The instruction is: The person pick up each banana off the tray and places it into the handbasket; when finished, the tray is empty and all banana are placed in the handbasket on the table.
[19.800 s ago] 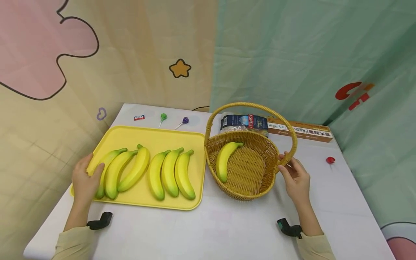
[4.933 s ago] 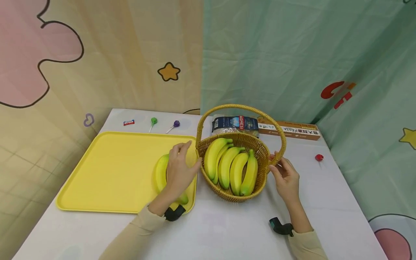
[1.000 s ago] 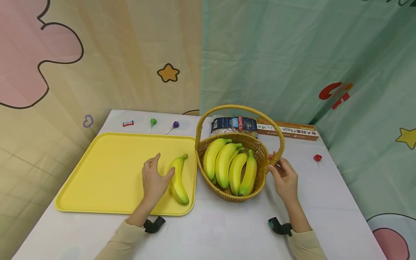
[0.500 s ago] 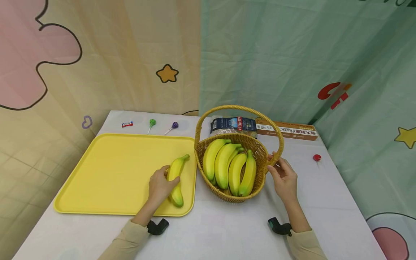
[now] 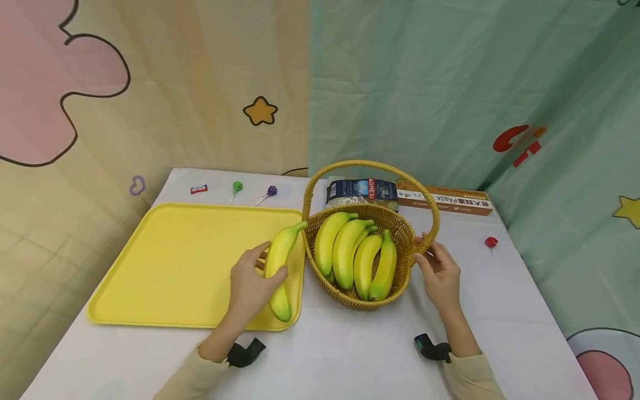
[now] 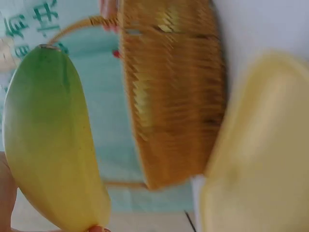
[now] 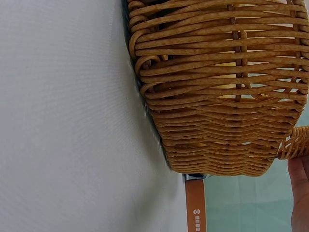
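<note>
— Head view, from the left: what does the left hand (image 5: 254, 283) hold?
— A banana (image 5: 279, 266), fingers curled round it, lifted over the yellow tray (image 5: 165, 266) (right edge)
— And the right hand (image 5: 440, 275)?
— Fingers pinch the basket (image 5: 397, 278) handle's base; four bananas (image 5: 356, 253) lie inside

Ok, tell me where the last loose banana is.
Head view: the banana is in the left hand, over the yellow tray's right edge, beside the basket.
</note>
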{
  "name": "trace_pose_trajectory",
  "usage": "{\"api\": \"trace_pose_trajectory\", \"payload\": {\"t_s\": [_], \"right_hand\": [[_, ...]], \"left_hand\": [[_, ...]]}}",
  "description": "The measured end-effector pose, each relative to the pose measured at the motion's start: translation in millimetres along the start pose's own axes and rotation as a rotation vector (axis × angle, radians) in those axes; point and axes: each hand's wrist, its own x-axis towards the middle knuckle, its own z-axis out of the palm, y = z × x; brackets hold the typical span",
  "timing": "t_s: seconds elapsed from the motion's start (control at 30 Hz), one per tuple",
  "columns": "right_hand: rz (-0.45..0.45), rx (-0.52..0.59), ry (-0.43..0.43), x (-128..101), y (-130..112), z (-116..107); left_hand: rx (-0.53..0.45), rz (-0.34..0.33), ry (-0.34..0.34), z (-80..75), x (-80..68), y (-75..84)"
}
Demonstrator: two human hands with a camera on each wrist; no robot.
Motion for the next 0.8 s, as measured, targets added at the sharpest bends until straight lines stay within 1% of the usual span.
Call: {"api": "trace_pose_trajectory", "payload": {"t_s": [0.07, 0.17, 0.27, 0.4, 0.53, 0.6, 0.8], "right_hand": [[-0.006, -0.002, 0.001, 0.6, -0.4, -0.8], [-0.013, 0.008, 0.0, 1.1, -1.2, -0.7], [-0.008, 0.024, 0.0, 1.7, -1.4, -0.1], [-0.022, 0.029, -0.002, 1.6, -0.5, 1.2], [-0.009, 0.029, 0.002, 0.6, -1.3, 1.9], [-0.002, 0.027, 0.004, 0.3, -1.7, 1.8], [-0.034, 0.004, 0.0, 0.3, 0.4, 0.7]], "left_hand": [[-0.031, 0.074, -0.015, 9.5, 2.0, 18.0], [-0.065, 0.17, -0.051, 29.8, 9.1, 41.6], [-0.063, 0.229, -0.108, 52.7, 17.9, 61.6], [-0.019, 0.269, -0.188, 79.5, 27.3, 80.7], [0.023, 0.292, -0.23, 99.9, 32.6, 89.4], [0.051, 0.3, -0.23, 109.0, 34.3, 90.2], [0.131, 0.312, -0.213, 129.0, 33.7, 86.6]]}}
